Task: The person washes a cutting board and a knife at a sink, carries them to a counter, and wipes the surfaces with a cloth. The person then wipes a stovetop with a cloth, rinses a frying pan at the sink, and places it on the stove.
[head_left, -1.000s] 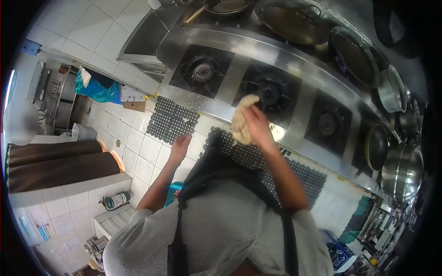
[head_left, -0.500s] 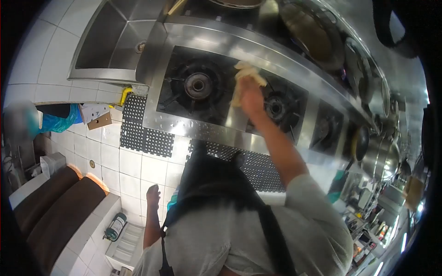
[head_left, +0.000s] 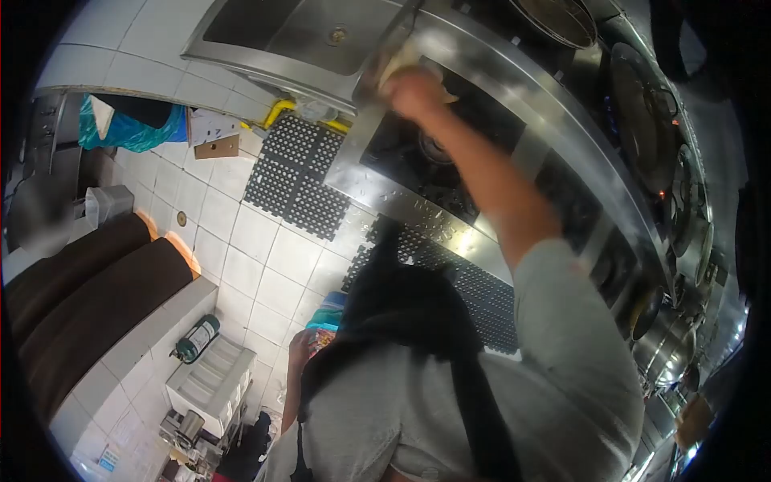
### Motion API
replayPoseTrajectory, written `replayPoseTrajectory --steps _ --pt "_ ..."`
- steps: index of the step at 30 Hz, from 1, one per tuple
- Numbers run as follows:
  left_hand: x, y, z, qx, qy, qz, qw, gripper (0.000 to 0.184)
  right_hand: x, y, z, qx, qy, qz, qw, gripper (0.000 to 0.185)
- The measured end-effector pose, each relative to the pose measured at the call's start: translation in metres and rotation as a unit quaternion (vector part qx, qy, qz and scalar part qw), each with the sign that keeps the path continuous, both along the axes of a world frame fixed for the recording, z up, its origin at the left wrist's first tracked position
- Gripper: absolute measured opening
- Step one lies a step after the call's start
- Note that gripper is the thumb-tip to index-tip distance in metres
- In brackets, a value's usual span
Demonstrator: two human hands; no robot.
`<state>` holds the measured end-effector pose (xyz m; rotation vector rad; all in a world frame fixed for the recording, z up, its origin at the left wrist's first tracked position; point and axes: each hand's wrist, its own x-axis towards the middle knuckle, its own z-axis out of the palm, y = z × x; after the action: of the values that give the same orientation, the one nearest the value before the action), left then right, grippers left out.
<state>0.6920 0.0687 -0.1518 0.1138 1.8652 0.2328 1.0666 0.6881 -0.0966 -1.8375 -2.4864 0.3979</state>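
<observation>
My right hand (head_left: pixel 416 92) is closed on a pale yellowish cloth (head_left: pixel 399 63), pressed to the steel at the sink-side edge of the stove. The cloth is partly covered by the hand and blurred. Below the wrist lies a dark burner (head_left: pixel 434 151), partly hidden by my forearm. Drops of water dot the stove's steel front edge (head_left: pixel 385 191). Down by my hip hangs my left hand (head_left: pixel 300 350), beside a teal and red patterned cloth (head_left: pixel 323 333). Its fingers are too small and shaded to make out.
A steel sink (head_left: pixel 281 36) adjoins the stove. Pans (head_left: pixel 638 112) stand along the back and right. Black rubber mats (head_left: pixel 293 173) cover part of the tiled floor. A yellow pipe (head_left: pixel 279 111) runs under the sink. A green cylinder (head_left: pixel 195 339) lies on a white ribbed unit.
My right hand has carried the cloth leftward, from between two burners to the stove's edge near the sink. The view has turned, and my left hand has come closer to my hip.
</observation>
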Motion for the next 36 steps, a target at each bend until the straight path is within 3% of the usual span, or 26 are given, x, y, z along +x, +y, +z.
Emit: replayPoseTrajectory --steps 1,2,3,4,5,7,9,10,12,13,16,18,21,24,26,27,29,30,31,32,33,36 --pt "-0.005 0.001 0.005 0.002 0.004 0.000 1.000 0.046 -0.020 -0.030 -0.013 0.052 0.030 0.030 0.998 0.019" --pt "-0.008 0.000 0.006 -0.006 0.002 0.014 1.000 0.046 -0.043 -0.062 -0.008 -0.057 0.031 0.043 0.997 0.018" --pt "-0.011 0.002 0.007 -0.015 -0.004 0.022 1.000 0.047 -0.071 -0.099 -0.005 -0.055 0.040 0.027 0.997 0.018" --pt "-0.020 -0.001 -0.002 -0.010 -0.014 0.016 1.000 0.046 -0.087 -0.136 -0.010 -0.049 0.046 0.090 0.994 0.019" --pt "-0.027 0.004 -0.003 -0.013 -0.020 -0.004 1.000 0.046 -0.096 -0.172 -0.024 0.077 0.111 0.083 0.987 0.021" --pt "-0.034 0.016 0.002 0.073 -0.003 -0.129 0.989 0.046 -0.096 -0.208 -0.027 0.141 0.219 -0.010 0.965 0.025" --pt "-0.036 0.040 0.004 0.098 -0.008 -0.044 0.994 0.048 -0.067 -0.235 -0.019 0.088 0.221 -0.073 0.969 0.031" --pt "-0.051 0.043 -0.013 0.147 -0.011 -0.117 0.982 0.049 -0.045 -0.253 -0.023 0.078 0.200 -0.081 0.973 0.033" --pt "-0.029 0.092 0.008 0.064 0.023 -0.054 0.996 0.050 0.029 -0.299 -0.031 0.086 0.178 -0.136 0.971 0.036" --pt "-0.009 0.111 0.028 0.146 0.009 -0.112 0.983 0.050 0.083 -0.345 -0.031 0.100 0.180 -0.187 0.960 0.037" --pt "0.015 0.143 0.022 0.118 0.010 -0.171 0.978 0.054 0.199 -0.440 -0.032 0.040 0.128 -0.259 0.956 0.041" --pt "0.038 0.149 0.027 0.114 -0.002 -0.216 0.970 0.058 0.275 -0.509 -0.036 0.063 0.022 -0.329 0.942 0.042" --pt "0.091 0.156 0.033 0.147 -0.017 -0.291 0.945 0.050 0.397 -0.594 -0.031 0.114 -0.078 -0.506 0.852 0.041" --pt "0.137 0.148 0.030 0.103 -0.003 -0.302 0.948 0.049 0.529 -0.666 -0.036 0.100 -0.087 -0.628 0.767 0.040" --pt "0.152 0.131 0.029 0.087 -0.023 -0.326 0.941 0.047 0.571 -0.682 -0.015 0.040 0.056 -0.737 0.673 0.041" --pt "0.159 0.121 0.027 0.091 -0.040 -0.324 0.941 0.046 0.574 -0.683 0.000 0.042 0.061 -0.739 0.670 0.041" --pt "0.139 0.093 -0.001 0.221 -0.107 -0.469 0.848 0.045 0.520 -0.645 0.080 0.057 0.155 -0.678 0.716 0.043" --pt "0.148 0.085 0.007 0.257 -0.093 -0.545 0.793 0.042 0.497 -0.641 0.077 0.094 0.149 -0.619 0.766 0.042" --pt "0.164 0.077 0.012 0.156 -0.062 -0.500 0.850 0.040 0.479 -0.638 0.064 0.132 0.140 -0.554 0.810 0.042" --pt "0.154 0.071 0.000 0.158 -0.114 -0.491 0.849 0.039 0.464 -0.634 0.045 0.151 0.104 -0.487 0.854 0.040" --pt "0.117 0.071 -0.057 0.332 -0.038 -0.787 0.519 0.041 0.454 -0.629 0.027 0.169 0.068 -0.415 0.891 0.039" --pt "0.127 0.047 -0.029 0.156 -0.037 -0.688 0.708 0.039 0.446 -0.601 -0.011 0.173 -0.021 -0.399 0.900 0.039"
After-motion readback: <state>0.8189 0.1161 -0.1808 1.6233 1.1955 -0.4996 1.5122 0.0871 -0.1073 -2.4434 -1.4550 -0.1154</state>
